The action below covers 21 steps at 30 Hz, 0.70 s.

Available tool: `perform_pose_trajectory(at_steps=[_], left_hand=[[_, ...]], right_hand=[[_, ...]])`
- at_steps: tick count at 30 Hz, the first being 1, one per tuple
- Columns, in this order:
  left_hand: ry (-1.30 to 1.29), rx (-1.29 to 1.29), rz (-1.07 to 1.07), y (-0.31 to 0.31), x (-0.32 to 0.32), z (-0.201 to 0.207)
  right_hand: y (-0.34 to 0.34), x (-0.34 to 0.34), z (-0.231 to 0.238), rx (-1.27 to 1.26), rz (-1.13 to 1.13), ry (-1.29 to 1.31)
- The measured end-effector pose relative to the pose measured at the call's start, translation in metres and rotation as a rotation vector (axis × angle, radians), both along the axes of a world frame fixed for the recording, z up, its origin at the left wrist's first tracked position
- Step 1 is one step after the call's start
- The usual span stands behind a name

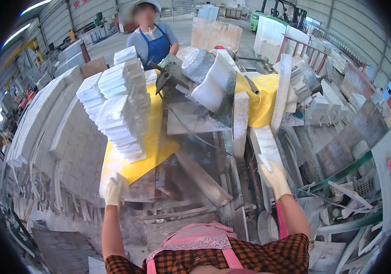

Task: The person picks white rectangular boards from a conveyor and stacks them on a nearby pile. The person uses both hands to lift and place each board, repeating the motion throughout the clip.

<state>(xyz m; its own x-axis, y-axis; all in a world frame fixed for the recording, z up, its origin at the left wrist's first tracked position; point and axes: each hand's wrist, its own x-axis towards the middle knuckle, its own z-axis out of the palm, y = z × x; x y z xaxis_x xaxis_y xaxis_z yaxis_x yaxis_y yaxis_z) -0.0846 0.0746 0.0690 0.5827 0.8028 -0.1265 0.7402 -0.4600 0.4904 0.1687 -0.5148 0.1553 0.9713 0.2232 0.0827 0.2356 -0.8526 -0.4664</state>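
My left hand (114, 189), in a pale glove, is closed at the near corner of a yellow sheet (155, 157); a pale patch lies by its fingertips, and what they grip is hard to make out. Tall stacks of white stone tiles (120, 116) stand on that sheet just beyond it. My right hand (275, 179), also gloved, is closed on the near end of a white stone strip (265, 142). The strip lies lengthwise on a narrow track and runs toward a yellow flap (264, 100) on the machine, between two upright stone-like posts.
A machine with a motor (198, 64) sits beyond the track. Across from me stands a person in a blue apron (154, 45). Long stone slabs (44, 118) are stacked at the left. A control panel (389, 169) with a red button is at the far right.
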Motion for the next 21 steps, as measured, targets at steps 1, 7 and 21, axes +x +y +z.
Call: perform_pose_trajectory(at_steps=[1,7,21], left_hand=[[-0.019,0.048,-0.021,0.000,0.000,0.001],[0.048,0.114,-0.017,-0.025,0.002,0.037],[-0.241,-0.422,0.047,-0.045,-0.012,0.067]], right_hand=[[0.035,-0.009,-0.005,0.349,-0.035,0.036],[0.257,-0.080,-0.037,0.965,0.364,0.414],[0.456,-0.188,-0.119,0.861,0.712,0.647]])
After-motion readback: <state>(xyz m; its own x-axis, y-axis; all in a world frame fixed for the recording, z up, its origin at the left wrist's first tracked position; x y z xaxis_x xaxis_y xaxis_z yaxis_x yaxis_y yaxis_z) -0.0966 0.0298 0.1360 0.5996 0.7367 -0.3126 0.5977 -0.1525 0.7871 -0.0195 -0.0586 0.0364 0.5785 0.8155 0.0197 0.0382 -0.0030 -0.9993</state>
